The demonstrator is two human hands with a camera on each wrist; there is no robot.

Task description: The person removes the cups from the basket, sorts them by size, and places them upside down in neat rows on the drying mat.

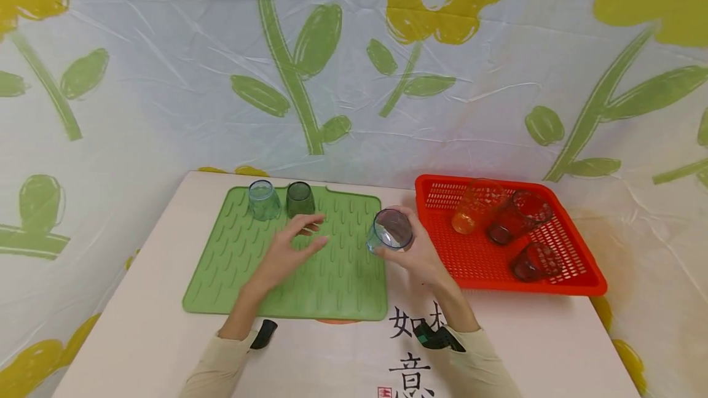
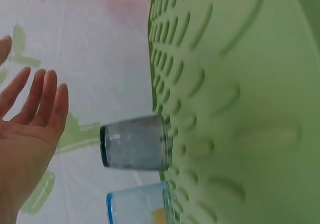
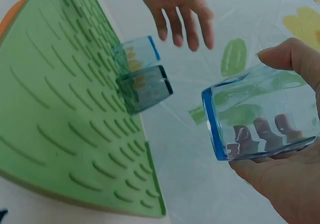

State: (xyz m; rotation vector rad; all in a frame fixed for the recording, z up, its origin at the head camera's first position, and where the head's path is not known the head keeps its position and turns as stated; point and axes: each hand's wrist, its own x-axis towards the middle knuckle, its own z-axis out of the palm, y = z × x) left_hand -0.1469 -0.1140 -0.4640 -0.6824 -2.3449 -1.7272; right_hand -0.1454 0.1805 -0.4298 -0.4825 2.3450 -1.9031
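Observation:
My right hand (image 1: 423,253) grips a clear blue-rimmed glass (image 1: 391,230) above the right edge of the green drying mat (image 1: 343,275). In the right wrist view its thumb lies on one side of the held glass (image 3: 265,111), and the fingers show through from the other side. My left hand (image 1: 287,250) hovers over the middle of the mat with fingers spread and nothing in it. Beyond it, a dark grey glass (image 1: 300,200) and a light blue glass (image 1: 264,201) stand side by side at the mat's back edge.
A red plastic basket (image 1: 459,284) sits right of the mat. Inside lie a tall glass (image 1: 477,204) and two darker glasses, one being the near glass (image 1: 535,261). A flowered cloth (image 1: 354,78) hangs behind the white table (image 1: 149,324), which bears black lettering in front.

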